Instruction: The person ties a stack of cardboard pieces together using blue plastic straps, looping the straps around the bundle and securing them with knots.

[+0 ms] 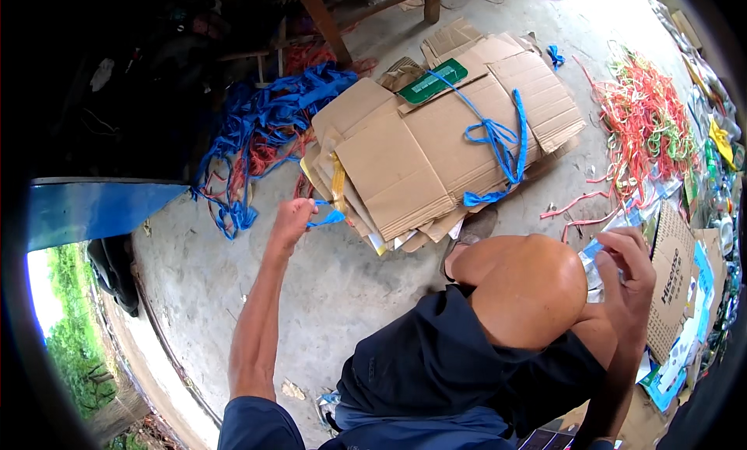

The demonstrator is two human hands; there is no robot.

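Note:
My left hand (296,221) is closed around a blue plastic strip (328,218), beside the left end of a stack of flattened cardboard boxes (397,176). The stack lies on the concrete floor in front of my knee. Around its right part runs another blue strip (499,136), tied in a loose bow on top. A green printed panel (433,81) shows on the upper boxes. My right hand (627,269) is raised at the right of my knee, fingers curled and apart, and I see nothing in it.
Blue strips (274,108) lie heaped left of the stack over reddish cord. A tangle of red and green cord (648,111) is at the right, near a printed cardboard sheet (665,286) and plastic bottles (711,158). Wooden furniture legs (324,24) stand behind.

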